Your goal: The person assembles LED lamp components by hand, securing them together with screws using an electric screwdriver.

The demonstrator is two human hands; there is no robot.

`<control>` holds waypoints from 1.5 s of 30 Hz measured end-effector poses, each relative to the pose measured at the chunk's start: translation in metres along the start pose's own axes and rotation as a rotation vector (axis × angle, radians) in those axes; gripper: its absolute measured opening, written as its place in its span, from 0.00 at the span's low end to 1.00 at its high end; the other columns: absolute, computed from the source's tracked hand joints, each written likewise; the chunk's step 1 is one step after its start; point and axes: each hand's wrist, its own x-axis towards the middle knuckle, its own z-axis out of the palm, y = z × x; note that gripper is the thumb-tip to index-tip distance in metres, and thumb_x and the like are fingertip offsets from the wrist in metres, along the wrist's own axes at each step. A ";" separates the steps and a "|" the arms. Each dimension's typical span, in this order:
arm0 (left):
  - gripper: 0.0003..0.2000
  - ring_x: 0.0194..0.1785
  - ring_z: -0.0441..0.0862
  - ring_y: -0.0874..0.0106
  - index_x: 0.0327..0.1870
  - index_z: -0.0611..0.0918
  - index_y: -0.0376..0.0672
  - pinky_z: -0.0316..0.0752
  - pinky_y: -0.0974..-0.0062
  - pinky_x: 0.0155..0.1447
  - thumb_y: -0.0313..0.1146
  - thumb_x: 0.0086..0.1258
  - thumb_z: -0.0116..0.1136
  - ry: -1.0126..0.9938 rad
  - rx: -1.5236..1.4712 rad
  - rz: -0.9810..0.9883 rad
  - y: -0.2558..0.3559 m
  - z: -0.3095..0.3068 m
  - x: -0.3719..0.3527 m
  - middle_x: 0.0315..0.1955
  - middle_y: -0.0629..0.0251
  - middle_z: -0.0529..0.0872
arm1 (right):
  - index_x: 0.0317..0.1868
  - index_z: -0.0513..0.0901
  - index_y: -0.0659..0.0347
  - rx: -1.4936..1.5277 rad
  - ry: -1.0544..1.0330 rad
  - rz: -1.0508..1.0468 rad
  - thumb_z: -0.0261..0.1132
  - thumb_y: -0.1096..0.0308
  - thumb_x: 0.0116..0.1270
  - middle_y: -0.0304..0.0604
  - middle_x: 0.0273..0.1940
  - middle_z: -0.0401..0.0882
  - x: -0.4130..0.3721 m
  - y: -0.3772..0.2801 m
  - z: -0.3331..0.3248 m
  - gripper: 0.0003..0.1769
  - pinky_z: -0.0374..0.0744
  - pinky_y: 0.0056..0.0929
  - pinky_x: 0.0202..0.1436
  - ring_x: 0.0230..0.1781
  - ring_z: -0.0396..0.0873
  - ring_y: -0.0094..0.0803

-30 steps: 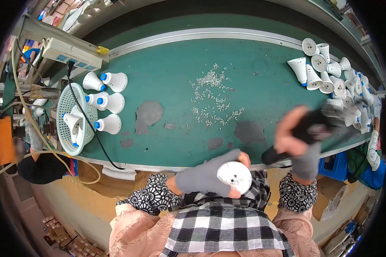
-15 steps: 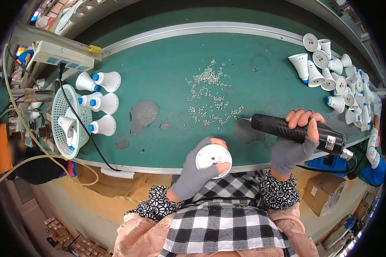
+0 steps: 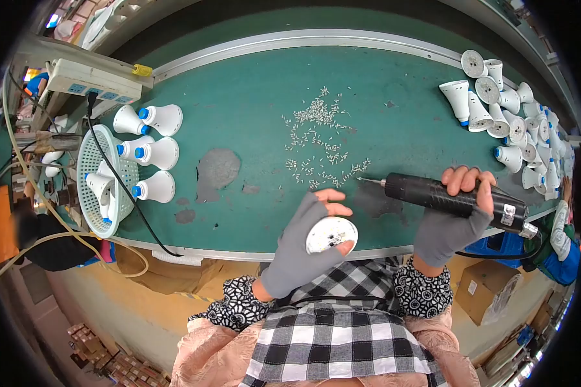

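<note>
My left hand [image 3: 292,253], in a grey fingerless glove, holds a white cone-shaped lamp housing [image 3: 332,232] with its round, dark-marked face turned up. My thumb lies on the face's edge while two fingertips stretch out past it toward the table. In my right hand [image 3: 450,222], also gloved, is a black electric screwdriver [image 3: 426,194], lying nearly level with its bit pointing left. The bit tip is at the edge of a scatter of small pale screws [image 3: 319,113] on the green table [image 3: 258,84]. The housing's narrow end is hidden under my left hand.
Several white housings with blue ends [image 3: 158,153] stand at left beside a pale green basket [image 3: 84,213] holding more. A black cable [image 3: 119,177] runs down from a power strip [image 3: 87,82]. Many housings [image 3: 490,106] crowd the right side. A cardboard box [image 3: 487,290] sits below the table.
My left hand has shifted slightly right, its fingers now stretched farther forward and the housing tilted more. My right hand and the screwdriver have moved slightly right.
</note>
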 end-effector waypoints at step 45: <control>0.36 0.59 0.66 0.59 0.69 0.71 0.42 0.72 0.79 0.29 0.35 0.53 0.63 -0.104 -1.684 -0.429 -0.009 0.020 -0.013 0.66 0.69 0.64 | 0.43 0.69 0.57 0.168 -0.168 -0.102 0.63 0.65 0.63 0.34 0.26 0.65 -0.039 -0.050 0.019 0.13 0.67 0.28 0.38 0.24 0.69 0.23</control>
